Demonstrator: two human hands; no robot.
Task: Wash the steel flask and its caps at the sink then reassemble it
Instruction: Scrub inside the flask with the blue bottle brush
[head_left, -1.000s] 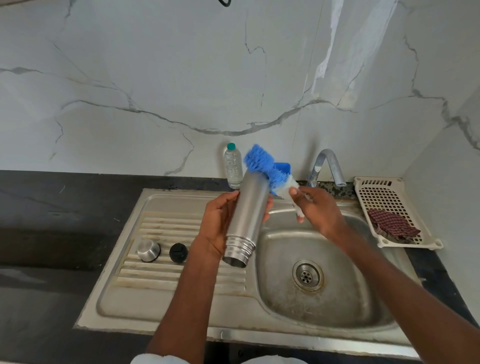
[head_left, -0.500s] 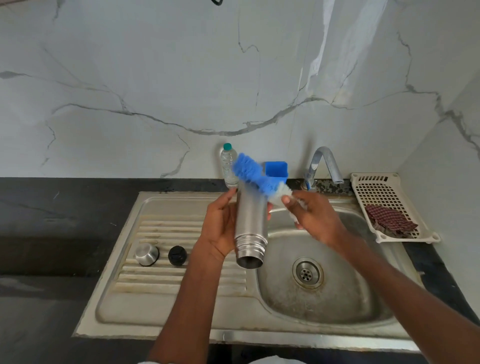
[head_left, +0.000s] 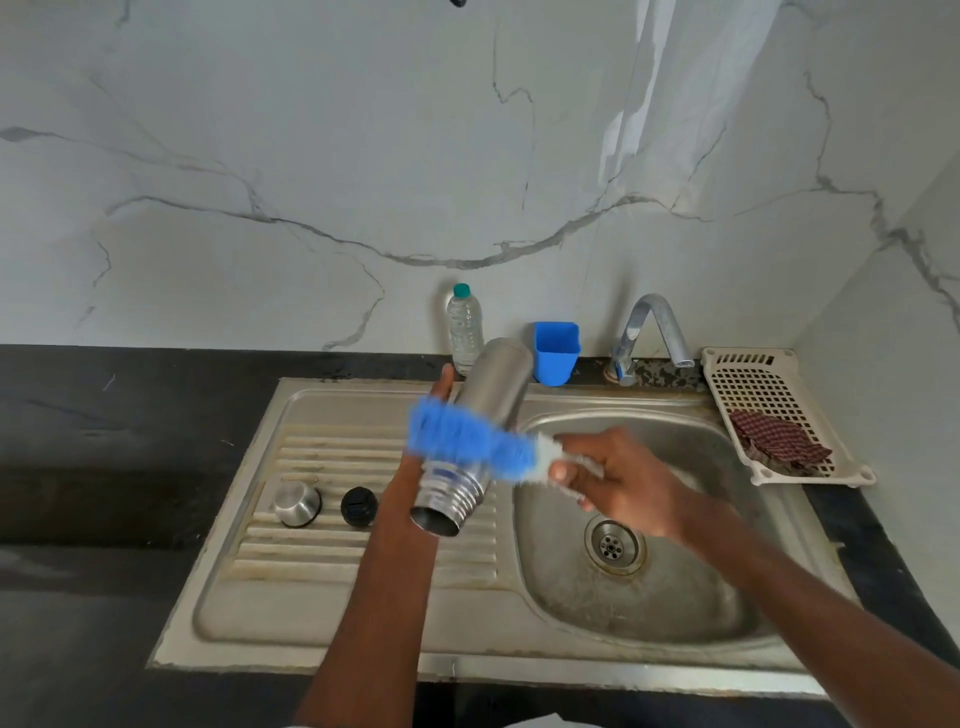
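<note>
My left hand (head_left: 434, 415) grips the steel flask (head_left: 491, 395) from behind, above the seam between drainboard and basin. The flask tilts, with its open threaded mouth pointing down towards me. A brush with blue bristles (head_left: 467, 441) lies across the flask's lower body, blurred by motion. My right hand (head_left: 618, 480) holds the brush by its white handle, over the basin. The steel outer cap (head_left: 297, 503) and the black inner cap (head_left: 359, 507) sit side by side on the ribbed drainboard, left of my left arm.
The steel sink (head_left: 571, 670) has a drain (head_left: 615, 544) in its basin and a tap (head_left: 655, 332) behind it. A clear plastic bottle (head_left: 464, 328) and a blue cup (head_left: 556, 353) stand at the wall. A white basket (head_left: 753, 395) holding a checked cloth (head_left: 776, 441) sits on the right.
The brush has swept from the flask's upper end down across its lower body. The flask has tilted more to the right at its top, which uncovers the blue cup.
</note>
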